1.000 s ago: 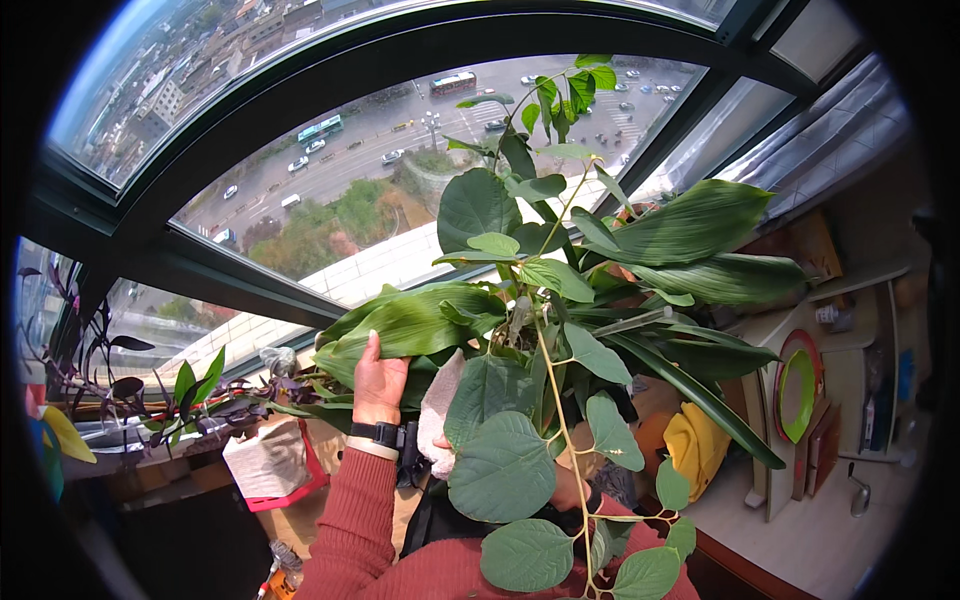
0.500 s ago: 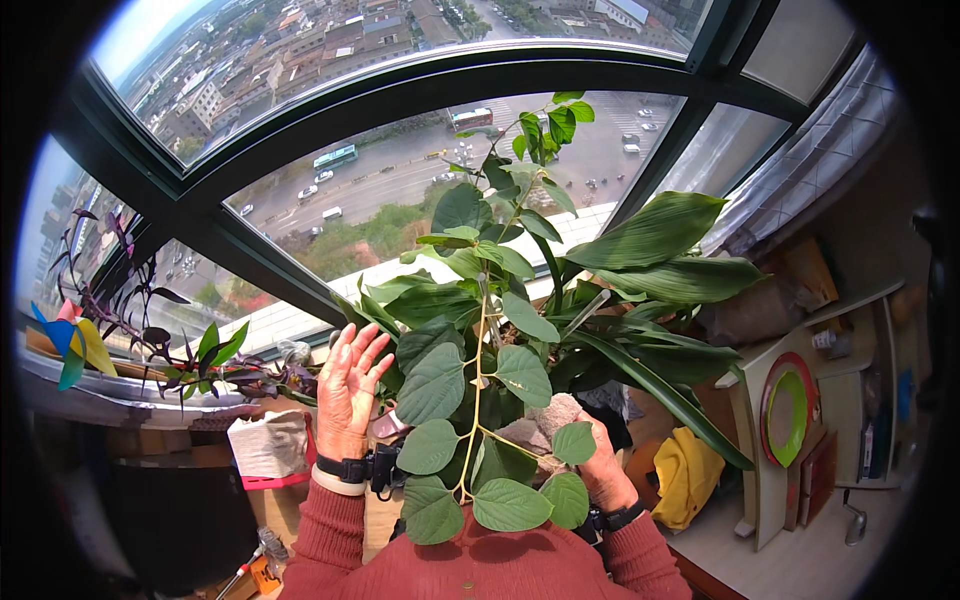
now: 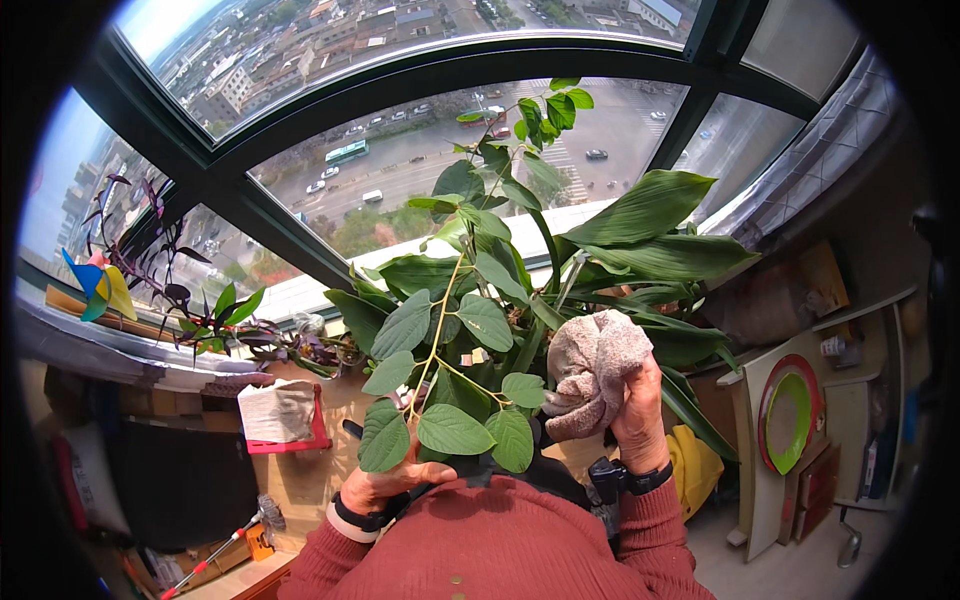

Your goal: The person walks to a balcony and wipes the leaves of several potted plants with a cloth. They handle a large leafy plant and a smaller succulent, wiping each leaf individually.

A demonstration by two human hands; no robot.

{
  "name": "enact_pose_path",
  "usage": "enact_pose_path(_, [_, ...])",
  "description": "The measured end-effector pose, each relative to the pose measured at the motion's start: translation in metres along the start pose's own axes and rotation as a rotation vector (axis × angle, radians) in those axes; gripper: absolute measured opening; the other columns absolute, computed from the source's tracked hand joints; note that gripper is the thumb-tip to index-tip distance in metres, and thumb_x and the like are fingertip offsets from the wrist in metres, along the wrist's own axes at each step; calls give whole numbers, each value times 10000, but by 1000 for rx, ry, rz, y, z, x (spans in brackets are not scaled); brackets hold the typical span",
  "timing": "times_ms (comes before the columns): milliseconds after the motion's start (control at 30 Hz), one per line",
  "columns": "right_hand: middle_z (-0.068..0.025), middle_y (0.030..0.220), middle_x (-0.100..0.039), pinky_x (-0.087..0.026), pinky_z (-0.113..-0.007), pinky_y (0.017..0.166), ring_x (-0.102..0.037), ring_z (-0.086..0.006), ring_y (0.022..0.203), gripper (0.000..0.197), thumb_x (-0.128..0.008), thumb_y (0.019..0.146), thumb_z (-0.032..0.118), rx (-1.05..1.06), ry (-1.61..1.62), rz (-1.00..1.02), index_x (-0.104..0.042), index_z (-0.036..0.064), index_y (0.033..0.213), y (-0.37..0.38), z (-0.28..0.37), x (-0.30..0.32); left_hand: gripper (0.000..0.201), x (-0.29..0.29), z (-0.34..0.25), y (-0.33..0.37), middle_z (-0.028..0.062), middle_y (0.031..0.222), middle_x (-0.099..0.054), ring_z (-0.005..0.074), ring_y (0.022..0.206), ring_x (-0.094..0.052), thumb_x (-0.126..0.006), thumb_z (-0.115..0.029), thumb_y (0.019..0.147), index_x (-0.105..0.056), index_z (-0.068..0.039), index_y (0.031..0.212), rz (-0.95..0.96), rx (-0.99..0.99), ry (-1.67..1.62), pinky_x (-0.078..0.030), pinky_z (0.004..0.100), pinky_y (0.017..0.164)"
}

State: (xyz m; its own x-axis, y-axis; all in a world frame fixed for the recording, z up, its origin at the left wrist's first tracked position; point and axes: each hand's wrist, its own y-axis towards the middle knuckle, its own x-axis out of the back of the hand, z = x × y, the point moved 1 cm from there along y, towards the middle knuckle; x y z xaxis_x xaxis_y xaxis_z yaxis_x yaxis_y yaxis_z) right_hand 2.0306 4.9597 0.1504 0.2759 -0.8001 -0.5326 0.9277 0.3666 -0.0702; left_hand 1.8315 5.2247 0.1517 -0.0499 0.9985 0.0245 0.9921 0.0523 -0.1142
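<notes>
Behind everything, far across the scene, a curved window (image 3: 420, 150) with dark frames looks down on streets and rooftops. Near it, centre frame, stands the big leafy plant (image 3: 640, 240): long broad leaves fan to the right, and a thinner stem with rounded leaves (image 3: 450, 340) arches toward the viewer.

Step in hand, by my reading: leaf wiping. Right hand (image 3: 640, 410) is raised and closed around a bunched pinkish-grey cloth (image 3: 595, 365), held against the base of the long leaves. Left hand (image 3: 385, 485) sits low, fingers curled at the bottom of the rounded-leaf stem; whether it grips the stem or only props a leaf cannot be told, since leaves cover the fingers.

Next move likely calls for one leaf flattened and supported from below while the cloth passes along it. The rounded leaves hang between the two hands and crowd the reach.

Around:
- Right, a pale board or cabinet side carrying a round red and green plate (image 3: 790, 420).
- Left, a desk (image 3: 300, 470) under the sill, with a red tray holding a folded paper (image 3: 280, 412).
- Far left on the sill, dark purple trailing plants (image 3: 160, 270) and a small coloured pinwheel (image 3: 100, 285).
- Right, near the wrist, something yellow (image 3: 695, 465), partly hidden.
- Near left, low down, a red-handled tool (image 3: 215, 550).
</notes>
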Motion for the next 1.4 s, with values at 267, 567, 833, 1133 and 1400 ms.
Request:
enact_pose_path(267, [-189, 1366, -593, -508, -391, 1025, -634, -334, 1191, 584, -658, 820, -101, 723, -719, 421, -608, 43, 1383, 1, 52, -78, 1474, -69, -68, 59, 193, 1666, -277, 309, 1509, -340, -866, -727, 637, -88, 16, 1644, -209, -183, -518, -282, 440, 1244])
enact_pose_path(567, [-163, 1319, -600, -572, -449, 856, -608, -394, 1063, 478, -748, 741, 20, 854, -914, 544, -699, 105, 1208, -33, -8, -98, 820, -73, -86, 61, 186, 1625, -365, 304, 1474, -398, -556, -466, 1054, -214, 21, 1619, -345, -150, -722, -324, 462, 1231])
enact_pose_path(833, [-157, 1226, -671, -545, -409, 953, -661, -359, 1112, 511, -636, 755, -125, 572, -827, 617, -689, 54, 1231, -31, -12, -49, 725, -52, -69, 63, 186, 1680, -276, 328, 1543, -293, -442, -436, 1102, -182, -26, 1641, -307, -235, -714, -197, 476, 1277])
enact_pose_path(1133, [-185, 1348, -616, -455, -385, 1090, -613, -329, 1230, 548, -483, 817, -179, 762, -699, 202, -636, 10, 1308, 48, 49, -67, 719, -49, -59, 55, 170, 1682, -279, 306, 1560, -275, -498, -393, 1086, -232, 8, 1621, -320, -237, -487, -256, 467, 1263])
enact_pose_path(1400, [-266, 1467, -533, -365, -455, 1185, -484, -436, 1400, 608, -542, 835, -112, 591, -741, 551, -534, -19, 1436, 39, -45, -140, 953, -48, -52, 62, 112, 1620, -371, 276, 1472, -406, -616, -642, 959, -253, -67, 1627, -381, -229, -649, -329, 448, 1222])
